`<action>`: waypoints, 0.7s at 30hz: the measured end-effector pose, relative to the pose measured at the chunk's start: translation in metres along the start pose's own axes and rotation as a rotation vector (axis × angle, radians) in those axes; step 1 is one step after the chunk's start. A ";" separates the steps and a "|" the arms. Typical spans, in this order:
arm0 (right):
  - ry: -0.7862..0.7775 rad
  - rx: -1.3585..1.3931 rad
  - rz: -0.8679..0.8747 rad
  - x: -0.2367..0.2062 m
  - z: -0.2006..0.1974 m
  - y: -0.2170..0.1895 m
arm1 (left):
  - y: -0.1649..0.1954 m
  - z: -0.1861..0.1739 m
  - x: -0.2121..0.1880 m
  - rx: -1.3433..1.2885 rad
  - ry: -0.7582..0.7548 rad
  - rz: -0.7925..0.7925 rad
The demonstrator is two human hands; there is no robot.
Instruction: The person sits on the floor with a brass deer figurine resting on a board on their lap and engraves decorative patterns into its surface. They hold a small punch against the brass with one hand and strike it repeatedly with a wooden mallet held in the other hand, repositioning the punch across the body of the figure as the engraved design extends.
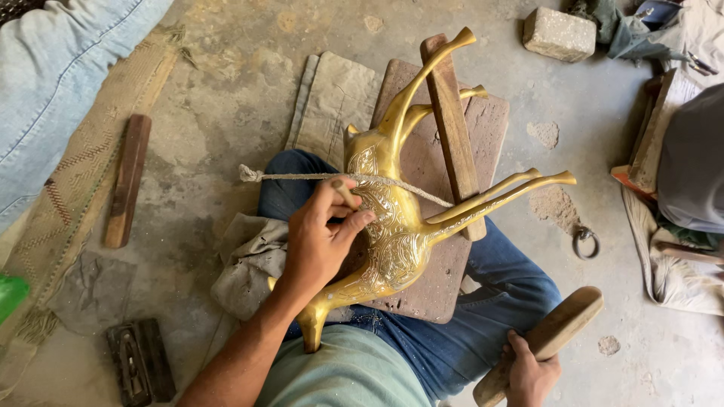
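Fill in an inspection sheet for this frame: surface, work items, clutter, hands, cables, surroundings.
Surface: bare concrete floor; brown wooden board across the lap.
Work items: engraved golden brass animal figure on the board, cord over it.
Clutter: dark wooden stick, stone block, metal ring, grey cloth.
Hands: left hand pinches a small tool on the figure; right hand grips a wooden mallet.
Cables: nothing seen.
Surroundings: woven mat, another person's denim-clad leg.

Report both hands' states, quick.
Left hand: closed on a small tool, pressed against the brass animal figure.
Right hand: closed on a wooden mallet.
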State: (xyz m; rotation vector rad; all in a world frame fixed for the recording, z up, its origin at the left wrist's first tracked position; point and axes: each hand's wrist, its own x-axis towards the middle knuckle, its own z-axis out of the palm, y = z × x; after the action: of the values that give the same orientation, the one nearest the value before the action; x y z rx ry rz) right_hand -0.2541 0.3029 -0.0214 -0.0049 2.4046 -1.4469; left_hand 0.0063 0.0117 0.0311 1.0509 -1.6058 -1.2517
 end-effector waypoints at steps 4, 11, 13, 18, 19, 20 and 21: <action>-0.003 0.027 0.012 0.000 -0.002 0.006 | 0.004 0.011 0.008 -0.023 -0.086 0.068; -0.109 -0.173 -0.086 0.007 -0.012 -0.024 | 0.005 0.038 0.056 0.166 -0.491 0.364; -0.111 -0.260 -0.303 0.001 -0.009 -0.048 | 0.009 0.041 0.067 0.275 -0.588 0.397; -0.135 -0.274 -0.505 -0.020 0.011 -0.118 | 0.024 0.045 0.079 0.374 -0.766 0.394; -0.156 -0.259 -0.536 -0.023 0.017 -0.128 | 0.027 0.045 0.080 0.386 -0.777 0.399; -0.172 -0.180 -0.566 -0.026 0.028 -0.133 | 0.029 0.044 0.080 0.399 -0.789 0.403; -0.188 -0.101 -0.595 -0.030 0.038 -0.136 | 0.031 0.043 0.080 0.410 -0.803 0.407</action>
State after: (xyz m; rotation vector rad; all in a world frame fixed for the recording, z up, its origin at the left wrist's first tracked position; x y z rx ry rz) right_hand -0.2379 0.2092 0.0879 -0.9057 2.4187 -1.4587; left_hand -0.0629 -0.0464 0.0629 0.3853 -2.6133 -1.1398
